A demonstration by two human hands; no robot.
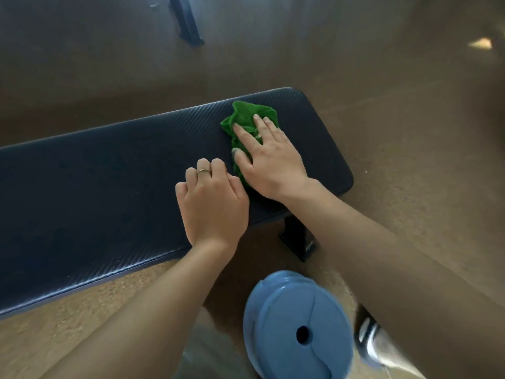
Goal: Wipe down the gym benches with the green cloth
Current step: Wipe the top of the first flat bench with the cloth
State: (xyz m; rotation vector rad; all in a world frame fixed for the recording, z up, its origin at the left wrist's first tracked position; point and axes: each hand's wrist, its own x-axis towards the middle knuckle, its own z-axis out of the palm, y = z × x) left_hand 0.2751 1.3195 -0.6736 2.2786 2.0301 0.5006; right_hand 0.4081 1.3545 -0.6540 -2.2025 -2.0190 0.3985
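Observation:
A dark blue padded gym bench (pixel 95 187) runs from the left edge to the middle right. The crumpled green cloth (pixel 246 113) lies near the bench's right end. My right hand (pixel 267 157) presses flat on the cloth, fingers spread over it. Beside it, my left hand (pixel 213 201) rests on the pad with its fingers curled under; it wears a ring and holds nothing that I can see. The cloth's lower part is hidden under my right palm.
A black bench foot (pixel 297 239) stands on the brown floor below the pad's right end. A blue round lid with a hole (pixel 297 326) sits at the bottom, near my body. Another dark metal frame leg (pixel 188 23) stands at the top.

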